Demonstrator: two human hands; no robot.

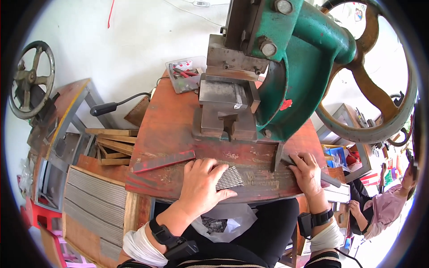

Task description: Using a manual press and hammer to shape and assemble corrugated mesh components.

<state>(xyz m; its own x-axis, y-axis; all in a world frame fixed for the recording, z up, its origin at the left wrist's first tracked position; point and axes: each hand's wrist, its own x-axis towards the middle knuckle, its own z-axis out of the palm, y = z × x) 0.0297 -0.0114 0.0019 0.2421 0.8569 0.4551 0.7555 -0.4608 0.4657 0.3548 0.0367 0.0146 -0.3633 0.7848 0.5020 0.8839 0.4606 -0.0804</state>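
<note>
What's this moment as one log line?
left hand: at ridged metal strips | right hand: on grey bar | red bar: on table | green press: beyond hands

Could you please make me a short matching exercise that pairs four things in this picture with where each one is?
Things
1. Left hand
2. Right hand
3. Red bar
4. White bag

Places
A. Below the table's front edge, with dark grey pieces inside
B. At the grey rod, near the right side of the tabletop
C. Lying slantwise on the tabletop's left part
D. At the ribbed metal pieces, near the tabletop's front edge

Right pairs: 1-D, 2-B, 3-C, 4-A
</note>
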